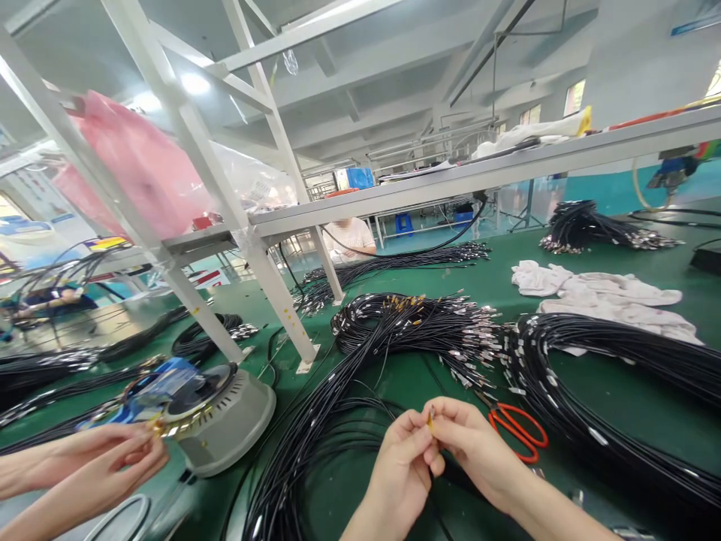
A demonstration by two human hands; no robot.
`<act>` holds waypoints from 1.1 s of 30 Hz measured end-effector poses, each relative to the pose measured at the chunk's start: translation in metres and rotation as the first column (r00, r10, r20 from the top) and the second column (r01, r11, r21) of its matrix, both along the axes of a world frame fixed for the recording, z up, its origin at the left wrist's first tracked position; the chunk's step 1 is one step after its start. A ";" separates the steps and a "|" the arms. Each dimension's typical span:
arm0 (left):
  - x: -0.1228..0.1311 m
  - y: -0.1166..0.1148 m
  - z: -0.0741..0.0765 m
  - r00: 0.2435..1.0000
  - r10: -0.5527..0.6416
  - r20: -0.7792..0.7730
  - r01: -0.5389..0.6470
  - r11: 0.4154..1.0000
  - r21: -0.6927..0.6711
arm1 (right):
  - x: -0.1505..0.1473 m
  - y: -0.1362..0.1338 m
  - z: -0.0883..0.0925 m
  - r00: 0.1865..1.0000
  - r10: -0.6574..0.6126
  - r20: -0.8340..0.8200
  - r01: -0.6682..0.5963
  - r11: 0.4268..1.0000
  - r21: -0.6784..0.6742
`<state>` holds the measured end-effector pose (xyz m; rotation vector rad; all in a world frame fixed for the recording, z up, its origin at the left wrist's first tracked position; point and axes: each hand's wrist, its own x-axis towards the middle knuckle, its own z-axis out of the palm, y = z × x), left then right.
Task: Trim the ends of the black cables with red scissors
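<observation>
1. Connector tip (431, 418), small and gold, sits low centre of the frame, pinched between the fingertips of both hands above the green table (631, 398).
2. Left hand (401, 467) has fingers curled, thumb and forefinger closed on the cable just under the tip. Right hand (472, 445) likewise clenched, pinching the tip from the other side. The two hands touch at the fingertips.
3. Black cable from the tip drops between the wrists into the loose cable bundle (315, 451) lower centre.
4. Risk, as I judge it: the piece is tiny and held only by fingertips, so a slip would lose it among the cables below. Pulling on the lead could also drag tangled neighbours.
5. Orange-handled scissors (518, 430) lie just right of the right hand, partly across a second cable coil (608, 376); close enough to catch a wrist.
6. Finished coil with metal ends (417, 323) lies at centre, behind the hands.
7. Grey round machine (225, 417) stands lower left; another person's hands (113, 451) work beside it, well apart from the wearer's.
8. White cloth (602, 293) right of centre; white frame leg (270, 278) stands between coil and machine.
</observation>
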<state>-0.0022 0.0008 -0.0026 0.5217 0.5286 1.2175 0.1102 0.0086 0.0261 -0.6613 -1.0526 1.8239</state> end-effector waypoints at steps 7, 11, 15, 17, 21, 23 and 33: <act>0.001 -0.004 0.009 0.989 0.106 -0.102 -0.097 0.991 0.091 | 0.010 0.006 -0.003 0.998 -0.040 0.045 0.039 0.999 0.025; 0.001 -0.008 0.018 0.941 0.275 -0.198 -0.244 0.956 0.165 | 0.015 0.004 0.005 0.972 -0.153 0.178 0.111 0.968 0.227; 0.002 -0.010 0.021 0.932 0.291 -0.216 -0.260 0.952 0.162 | 0.013 -0.001 0.013 0.902 -0.235 0.363 0.075 0.912 0.403; 0.003 -0.011 0.021 0.931 0.289 -0.221 -0.258 0.953 0.158 | 0.012 -0.001 0.012 0.863 -0.276 0.423 0.073 0.897 0.436; 0.005 -0.013 0.021 0.936 0.284 -0.206 -0.257 0.955 0.152 | 0.011 0.004 0.006 0.857 -0.293 0.424 0.101 0.902 0.420; 0.005 -0.014 0.020 0.947 0.259 -0.190 -0.232 0.961 0.153 | 0.012 0.006 0.003 0.877 -0.261 0.402 0.100 0.920 0.379; 0.004 -0.010 0.011 0.917 0.213 -0.338 -0.163 0.972 0.171 | 0.014 0.010 -0.002 0.921 -0.245 0.304 0.144 0.937 0.319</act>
